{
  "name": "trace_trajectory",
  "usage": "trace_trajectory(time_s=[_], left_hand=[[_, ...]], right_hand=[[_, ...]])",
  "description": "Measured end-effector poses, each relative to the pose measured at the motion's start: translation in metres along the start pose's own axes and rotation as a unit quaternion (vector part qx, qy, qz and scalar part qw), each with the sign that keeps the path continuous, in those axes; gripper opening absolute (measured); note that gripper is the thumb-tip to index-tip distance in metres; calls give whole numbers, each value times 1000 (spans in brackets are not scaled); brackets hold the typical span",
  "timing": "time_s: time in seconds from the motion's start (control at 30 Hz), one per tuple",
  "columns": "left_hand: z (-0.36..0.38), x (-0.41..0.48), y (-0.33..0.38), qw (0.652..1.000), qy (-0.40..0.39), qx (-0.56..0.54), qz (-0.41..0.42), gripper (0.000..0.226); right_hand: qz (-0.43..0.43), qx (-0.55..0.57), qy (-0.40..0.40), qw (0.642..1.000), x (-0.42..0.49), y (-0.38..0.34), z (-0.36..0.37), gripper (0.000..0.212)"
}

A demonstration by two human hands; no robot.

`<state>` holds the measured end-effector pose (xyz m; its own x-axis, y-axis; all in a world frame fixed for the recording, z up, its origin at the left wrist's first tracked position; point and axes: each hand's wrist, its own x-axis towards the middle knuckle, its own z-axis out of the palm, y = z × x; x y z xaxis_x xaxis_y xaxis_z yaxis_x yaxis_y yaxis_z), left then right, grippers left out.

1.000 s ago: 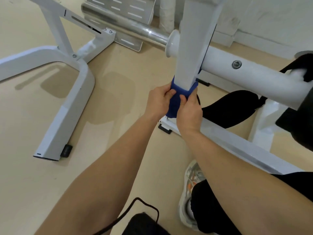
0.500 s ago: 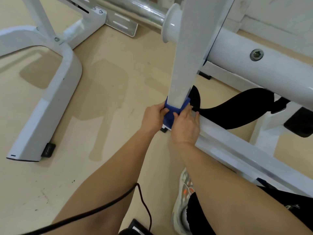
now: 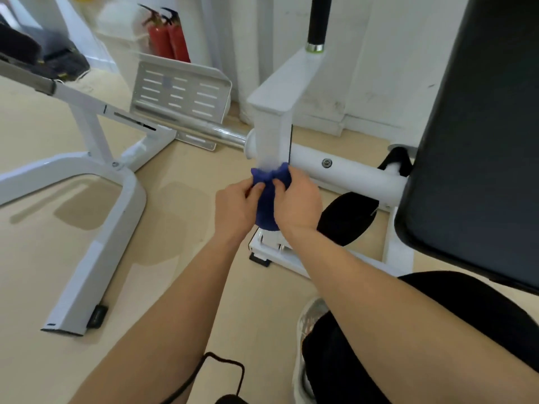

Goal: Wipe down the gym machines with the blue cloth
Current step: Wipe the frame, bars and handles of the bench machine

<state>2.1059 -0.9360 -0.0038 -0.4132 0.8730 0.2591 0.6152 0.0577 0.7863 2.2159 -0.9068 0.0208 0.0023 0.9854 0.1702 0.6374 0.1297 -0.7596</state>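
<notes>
Wiping white post (image 3: 269,135), mid-frame.
Left hand (image 3: 236,208), right hand (image 3: 297,204) pinch cloth (image 3: 267,199) round it; next likely needs a firm slide upward.

Arms forward; left hand (image 3: 235,212) and right hand (image 3: 299,203) close together, both gripping blue cloth (image 3: 266,207).

Bare forearms (image 3: 175,301), black trousers (image 3: 335,363), pale grey trainer (image 3: 310,319), thin black looping cable (image 3: 224,358)
</notes>
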Motion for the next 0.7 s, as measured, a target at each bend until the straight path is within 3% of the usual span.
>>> trace_trajectory(time_s=[0.07, 0.2, 0.3, 0.37, 0.47, 0.57, 0.63, 0.7], left_hand=[[-5, -12, 22, 1000, 1, -16, 6, 25], [14, -23, 66, 997, 44, -54, -14, 17], [40, -18, 93, 994, 60, -86, -34, 15], [62, -11, 107, 994, 65, -85, -33, 20], [92, 6, 112, 996, 68, -57, -14, 19], [111, 19, 103, 996, 84, -24, 23, 16], [121, 18, 93, 994, 78, -9, 70, 16], [127, 10, 84, 991, 45, 21, 121, 27]], right_hand=[[-69, -21, -8, 997, 0, -6, -35, 25], [-121, -72, -33, 989, 22, 0, -93, 34], [-131, -123, -51, 982, 50, 12, -130, 46], [-127, -156, -54, 978, 70, 23, -144, 43], [-115, -229, -59, 965, 89, 41, -142, 37], [-134, -319, -23, 938, 92, 54, -129, 51], [-194, -311, -6, 930, 91, 58, -123, 44], [-237, -318, -54, 916, 90, 61, -120, 24]])
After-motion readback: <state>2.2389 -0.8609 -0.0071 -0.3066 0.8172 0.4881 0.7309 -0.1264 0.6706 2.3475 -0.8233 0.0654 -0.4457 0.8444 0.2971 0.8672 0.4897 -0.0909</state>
